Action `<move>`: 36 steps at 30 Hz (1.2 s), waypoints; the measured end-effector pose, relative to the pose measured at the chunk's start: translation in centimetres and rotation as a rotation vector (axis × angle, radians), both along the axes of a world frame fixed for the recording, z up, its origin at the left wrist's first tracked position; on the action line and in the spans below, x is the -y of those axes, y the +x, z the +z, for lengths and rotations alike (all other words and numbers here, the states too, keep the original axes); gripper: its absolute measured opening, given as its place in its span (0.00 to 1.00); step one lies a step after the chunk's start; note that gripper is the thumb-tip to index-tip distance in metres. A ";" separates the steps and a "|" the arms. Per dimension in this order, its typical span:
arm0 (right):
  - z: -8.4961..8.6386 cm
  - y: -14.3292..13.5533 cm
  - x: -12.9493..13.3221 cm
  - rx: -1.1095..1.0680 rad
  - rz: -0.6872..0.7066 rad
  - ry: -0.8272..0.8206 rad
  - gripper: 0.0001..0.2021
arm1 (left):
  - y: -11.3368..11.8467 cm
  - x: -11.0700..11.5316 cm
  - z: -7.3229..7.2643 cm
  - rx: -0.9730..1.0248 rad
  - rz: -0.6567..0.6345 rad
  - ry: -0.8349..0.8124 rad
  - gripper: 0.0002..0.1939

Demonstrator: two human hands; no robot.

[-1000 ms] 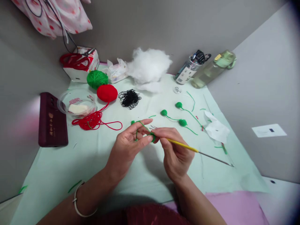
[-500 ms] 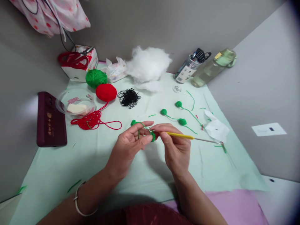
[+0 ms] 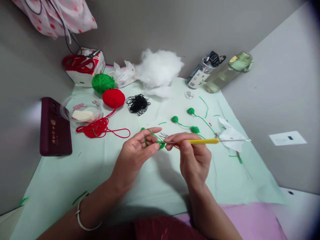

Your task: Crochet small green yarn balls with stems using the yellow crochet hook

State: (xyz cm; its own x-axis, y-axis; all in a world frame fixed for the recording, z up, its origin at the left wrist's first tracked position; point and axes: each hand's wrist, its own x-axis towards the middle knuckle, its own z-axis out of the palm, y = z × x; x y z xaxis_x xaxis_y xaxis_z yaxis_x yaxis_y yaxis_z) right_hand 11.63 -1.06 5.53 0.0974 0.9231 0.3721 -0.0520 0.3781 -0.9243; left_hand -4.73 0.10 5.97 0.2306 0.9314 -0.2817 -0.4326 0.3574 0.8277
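Note:
My left hand (image 3: 136,156) pinches a small green crocheted piece (image 3: 162,145) between thumb and fingers, and green yarn (image 3: 153,134) runs over its raised index finger. My right hand (image 3: 193,158) is closed round a crochet hook with a yellow handle (image 3: 203,141). The hook's thin metal tip reaches left to the green piece; its other metal end points right, over a scrap of white paper (image 3: 231,136). Partly hidden behind my right fingers lie small scissors (image 3: 164,136). Beyond my hands are small green crocheted balls (image 3: 174,119) with yarn tails.
Green yarn (image 3: 103,83), red yarn (image 3: 113,98), black cord (image 3: 138,104) and white stuffing (image 3: 161,71) lie at the back. A clear tub (image 3: 82,111) and dark red phone (image 3: 55,128) are left; a pen holder (image 3: 201,75) and bottle (image 3: 228,71) stand back right.
My right hand has moved slightly right with the hook, whose shaft now shows between the hands. The scissors behind my fingers show more clearly.

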 end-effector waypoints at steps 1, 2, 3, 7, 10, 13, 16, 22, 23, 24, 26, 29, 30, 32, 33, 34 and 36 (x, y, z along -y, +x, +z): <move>0.0 0.0 0.1 0.052 -0.014 0.042 0.11 | 0.0 0.0 0.0 -0.020 0.008 0.007 0.15; 0.0 0.0 0.2 0.103 -0.027 0.081 0.12 | 0.0 0.0 0.1 -0.038 0.015 0.013 0.15; 0.1 0.0 0.3 0.152 -0.038 0.115 0.12 | 0.0 0.0 0.1 -0.053 0.023 0.018 0.15; 0.1 -0.1 0.5 0.359 -0.090 0.271 0.13 | 0.0 0.0 0.3 -0.137 0.052 0.051 0.16; 0.1 -0.1 0.4 0.507 -0.105 0.407 0.12 | 0.2 0.2 0.4 -0.256 0.101 0.110 0.15; 0.2 0.0 0.3 0.565 -0.119 0.452 0.12 | 0.5 0.4 0.5 -0.397 0.173 0.231 0.15; -0.2 0.1 0.5 0.646 -0.123 0.475 0.12 | 0.6 0.5 0.7 -0.373 0.169 0.219 0.18; -0.8 0.1 1.0 0.809 -0.209 0.514 0.20 | 0.1 -0.3 0.9 0.189 -0.124 -0.206 0.24; -0.7 0.0 0.9 0.736 -0.195 0.471 0.18 | -0.1 -0.5 0.9 0.238 -0.137 -0.239 0.21; -0.5 0.0 0.7 0.613 -0.178 0.406 0.16 | -0.2 -0.7 0.9 0.261 -0.131 -0.248 0.19; -0.2 -0.1 0.3 0.302 -0.128 0.241 0.13 | -0.3 -0.8 0.9 0.244 -0.078 -0.207 0.17; 0.1 -0.5 -0.2 0.045 -0.030 0.091 0.12 | -0.3 -0.6 0.7 0.130 -0.054 -0.082 0.19; 0.1 -0.6 -0.2 0.054 -0.009 0.088 0.11 | -0.3 -0.4 0.7 0.099 -0.056 -0.049 0.19; 0.1 -1.0 -0.1 0.144 -0.018 0.124 0.11 | -0.1 -0.1 0.5 0.070 -0.040 -0.010 0.20; -0.1 -1.2 0.1 0.206 -0.041 0.155 0.13 | 0.0 0.0 0.4 0.069 -0.020 -0.006 0.20; -0.2 -1.3 0.3 0.273 -0.077 0.186 0.14 | 0.1 0.0 0.4 0.072 0.002 -0.009 0.21; -0.6 -1.3 0.6 0.427 -0.159 0.284 0.18 | 0.3 0.0 0.4 0.093 0.010 -0.046 0.22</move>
State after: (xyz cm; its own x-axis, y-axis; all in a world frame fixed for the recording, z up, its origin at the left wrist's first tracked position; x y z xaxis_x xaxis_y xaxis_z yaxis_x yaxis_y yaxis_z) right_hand 10.31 -1.67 4.88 0.0130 0.7664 0.6422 0.3842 0.5892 -0.7108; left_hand -4.39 0.10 6.35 0.2484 0.9204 -0.3020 -0.5107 0.3893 0.7665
